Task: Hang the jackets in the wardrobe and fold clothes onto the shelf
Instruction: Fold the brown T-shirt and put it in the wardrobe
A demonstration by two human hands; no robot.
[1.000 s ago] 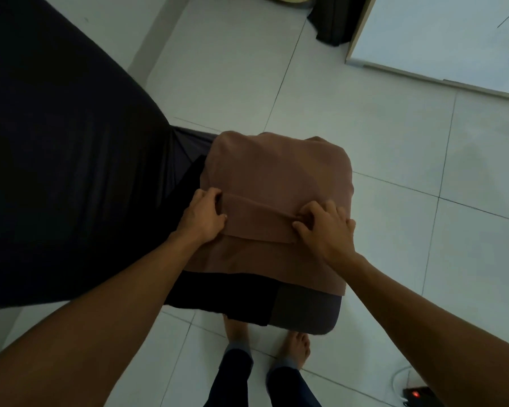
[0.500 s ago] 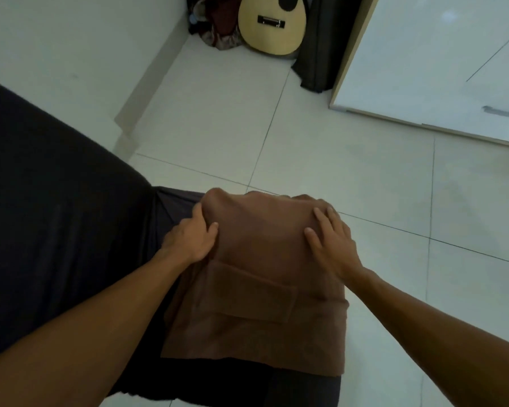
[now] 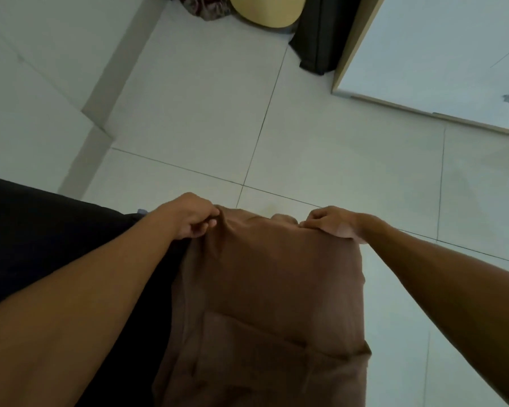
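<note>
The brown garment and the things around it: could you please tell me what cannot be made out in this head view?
- Brown garment: lower part cut off by the bottom edge.
- What it rests on: hidden beneath it.
- Guitar: mostly cut off by the top edge.
- Left hand and right hand: fingertips tucked into the cloth.
- Wardrobe interior: not shown.

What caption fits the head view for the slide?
Both hands, left hand and right hand, pinch the far edge of a brown garment beside a black-covered surface, above tiled floor.

My one camera sits on my head, looking forward and steeply down — close over my forearms and the brown garment (image 3: 271, 289), with the tiled floor (image 3: 321, 160) spreading beyond.
</note>
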